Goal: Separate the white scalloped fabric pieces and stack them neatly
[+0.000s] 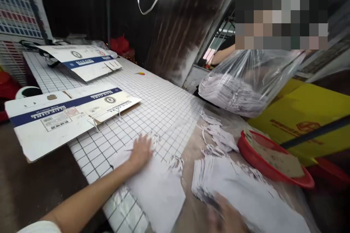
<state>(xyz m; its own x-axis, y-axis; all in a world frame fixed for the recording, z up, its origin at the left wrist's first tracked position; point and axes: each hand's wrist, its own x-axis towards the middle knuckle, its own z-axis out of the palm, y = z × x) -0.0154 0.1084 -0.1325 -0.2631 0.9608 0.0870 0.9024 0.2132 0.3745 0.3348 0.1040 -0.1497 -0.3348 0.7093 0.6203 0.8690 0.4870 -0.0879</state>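
Note:
My left hand (140, 151) lies palm down, fingers spread, on a flat white piece (158, 193) with thin loops at its far edge; whether it is paper or cloth I cannot tell. My right hand (225, 213) is smeared by motion at the near edge of a thick stack of similar white pieces (243, 185). Its fingers are too blurred to show a grip. Smaller bunches of white pieces (220, 136) lie beyond the stack. Another person, across the table, holds up a clear plastic bag (262, 80) with a bundle of white pieces in it.
A red basin (276, 160) with cardboard inside stands right of the stack, before a yellow box (314, 116). On the grid-patterned table (153, 91) stand two folded white cartons, one nearer (73, 113) and one farther (84, 62). A small yellow-and-red object (141, 73) lies near the back edge.

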